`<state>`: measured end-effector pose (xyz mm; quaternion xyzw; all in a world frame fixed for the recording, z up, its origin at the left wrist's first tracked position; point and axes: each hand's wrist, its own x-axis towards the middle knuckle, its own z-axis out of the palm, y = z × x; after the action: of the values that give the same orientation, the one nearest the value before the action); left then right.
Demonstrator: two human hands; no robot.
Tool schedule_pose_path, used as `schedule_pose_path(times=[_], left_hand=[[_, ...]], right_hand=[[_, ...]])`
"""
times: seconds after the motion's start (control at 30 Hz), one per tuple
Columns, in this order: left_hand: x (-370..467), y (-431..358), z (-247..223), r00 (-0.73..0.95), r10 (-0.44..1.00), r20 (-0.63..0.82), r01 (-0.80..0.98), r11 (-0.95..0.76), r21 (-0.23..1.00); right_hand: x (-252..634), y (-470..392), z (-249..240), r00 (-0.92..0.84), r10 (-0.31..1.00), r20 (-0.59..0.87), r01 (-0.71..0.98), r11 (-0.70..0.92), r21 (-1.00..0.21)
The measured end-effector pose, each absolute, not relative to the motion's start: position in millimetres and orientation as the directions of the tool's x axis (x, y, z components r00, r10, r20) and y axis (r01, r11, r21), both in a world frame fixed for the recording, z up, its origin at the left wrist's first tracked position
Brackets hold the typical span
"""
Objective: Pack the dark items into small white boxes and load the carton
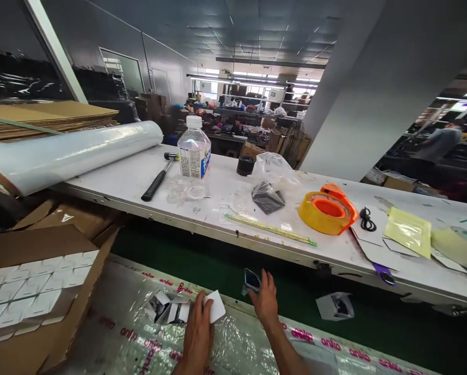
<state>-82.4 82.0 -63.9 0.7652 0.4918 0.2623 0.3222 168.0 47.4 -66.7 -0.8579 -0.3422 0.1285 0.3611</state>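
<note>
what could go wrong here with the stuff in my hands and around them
1. The small dark item in the right hand sits near the edge above the green belt; it might slip down.
2. The white box under the left hand rests on slick plastic wrap and could slide.

- two hands: left hand (197, 333), right hand (265, 301)
- one water bottle (194, 156), far centre
- one hammer (159, 177), left of the bottle
- one tape dispenser (327, 209), right
- one film roll (69, 153), far left
- one black cap (245, 165)
- one open carton (41, 291) of white boxes, near left
- two yellow bags (408, 230), far right
</note>
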Motion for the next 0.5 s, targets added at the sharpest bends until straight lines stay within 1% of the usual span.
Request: schedule_pose_path(times=[0.1,0.23,0.3,0.37,0.5], left_hand=[[-79,70,-61,0.373,0.908,0.191,0.579,-0.389,0.716],[-73,48,-41,0.429,0.865,0.261,0.561,-0.482,0.673],[-71,37,-32,0.457,0.838,0.297,0.507,-0.520,0.687],[-70,28,-27,0.484,0.821,0.302,0.458,-0.531,0.713],[-70,19,-38,0.569,0.775,0.274,0.409,-0.556,0.723]], right_hand=[[167,57,-74,0.691,0.723,-0.026,0.557,-0.554,-0.618],[166,50,-73,0.687,0.723,-0.070,0.589,-0.611,-0.529],[163,42,-69,0.683,0.727,-0.071,0.602,-0.615,-0.510],[159,35,-64,0.679,0.731,-0.066,0.610,-0.612,-0.503],[148,36,-56,0.686,0.725,-0.062,0.601,-0.612,-0.513]])
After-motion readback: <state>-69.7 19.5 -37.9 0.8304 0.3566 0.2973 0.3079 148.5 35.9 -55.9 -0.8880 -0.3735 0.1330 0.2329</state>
